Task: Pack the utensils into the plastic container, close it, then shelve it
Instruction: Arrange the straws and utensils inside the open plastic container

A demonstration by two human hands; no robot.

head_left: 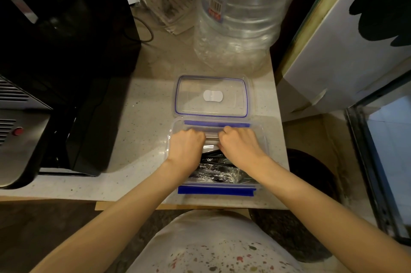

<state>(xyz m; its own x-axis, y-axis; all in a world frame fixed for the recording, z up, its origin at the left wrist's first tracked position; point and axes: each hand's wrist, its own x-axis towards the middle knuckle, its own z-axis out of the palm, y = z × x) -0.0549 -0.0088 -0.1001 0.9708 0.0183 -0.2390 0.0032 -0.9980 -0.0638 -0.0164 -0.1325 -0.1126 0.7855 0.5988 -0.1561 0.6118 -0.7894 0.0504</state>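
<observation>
A clear plastic container [264, 139] with blue side clips stands open near the counter's front edge. Inside it lie black utensils in clear wrappers [216, 172]. Both my hands are down in the container: my left hand [185, 147] and my right hand [239, 144] are curled, knuckles up, on the wrapped utensils at the far end. What the fingers grip underneath is hidden. The container's clear lid [211, 85], with a blue seal and a white tab in its middle, lies flat on the counter just behind the container.
A big clear water jug [239, 16] stands behind the lid. A black appliance [66, 50] fills the left side, with cables and a power strip [164, 8] at the back. A white panel [347, 50] leans at the right. The speckled counter [138, 117] ends close to my body.
</observation>
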